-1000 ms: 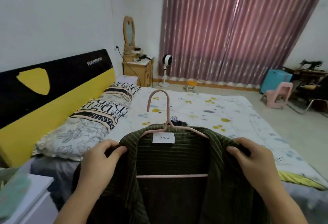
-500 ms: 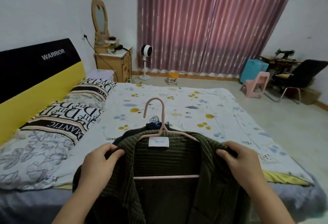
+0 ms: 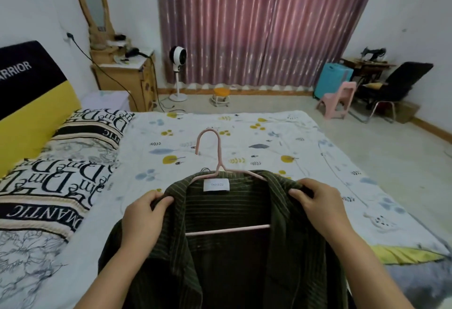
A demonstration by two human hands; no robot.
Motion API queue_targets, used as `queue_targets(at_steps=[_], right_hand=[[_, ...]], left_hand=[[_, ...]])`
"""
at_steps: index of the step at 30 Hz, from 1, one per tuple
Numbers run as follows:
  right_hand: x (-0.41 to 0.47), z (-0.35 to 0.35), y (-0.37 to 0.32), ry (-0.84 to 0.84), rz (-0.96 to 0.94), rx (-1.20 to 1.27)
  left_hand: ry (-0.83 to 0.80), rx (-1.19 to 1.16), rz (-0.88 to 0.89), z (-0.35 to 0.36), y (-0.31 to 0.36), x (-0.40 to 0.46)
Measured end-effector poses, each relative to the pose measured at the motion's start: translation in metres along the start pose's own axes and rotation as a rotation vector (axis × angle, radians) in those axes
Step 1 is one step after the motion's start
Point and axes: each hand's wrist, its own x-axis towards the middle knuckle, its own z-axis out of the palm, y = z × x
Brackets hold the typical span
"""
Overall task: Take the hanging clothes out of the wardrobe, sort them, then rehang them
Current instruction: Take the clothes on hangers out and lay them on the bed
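A dark green striped shirt (image 3: 227,257) hangs on a pink hanger (image 3: 218,159), held up in front of me over the bed. A white label shows inside its collar. My left hand (image 3: 144,215) grips the shirt's left shoulder, thumb over the collar edge. My right hand (image 3: 318,206) grips the right shoulder the same way. The hanger's hook points up and away from me; its bottom bar shows inside the open front. No wardrobe is in view.
The bed (image 3: 256,142) with a white floral sheet lies below and ahead. Lettered pillows (image 3: 73,179) lie at left by a yellow and black headboard (image 3: 29,93). A wooden dresser (image 3: 124,74), fan (image 3: 178,56), pink chair (image 3: 338,99) and black chair (image 3: 396,83) stand along the far side.
My view has swung to the right and moved nearer over the bed. Both hands keep the same grip on the shirt's shoulders.
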Motion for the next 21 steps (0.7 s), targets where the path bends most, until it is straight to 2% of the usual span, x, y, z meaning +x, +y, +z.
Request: queue_targets(at_steps=[4,7,13,18,21], right_hand=[[0.048,0.026,0.003,0.012,0.019,0.011],[0.091,0.058,0.017,-0.013,0.01,-0.078],[0.177,0.138,0.064,-0.159,-0.066,-0.478],[0.23,0.21,0.105,-0.351,-0.056,-0.479],[0.242,0.252,0.132,-0.394,-0.057,-0.525]], left_hand=[[0.01,0.002,0.009,0.024,-0.001,0.047],[0.017,0.026,-0.013,0.053,-0.01,0.081],[-0.018,0.07,-0.103,0.125,-0.05,0.15],[-0.096,0.169,-0.167,0.182,-0.09,0.193],[-0.128,0.359,-0.131,0.209,-0.11,0.202]])
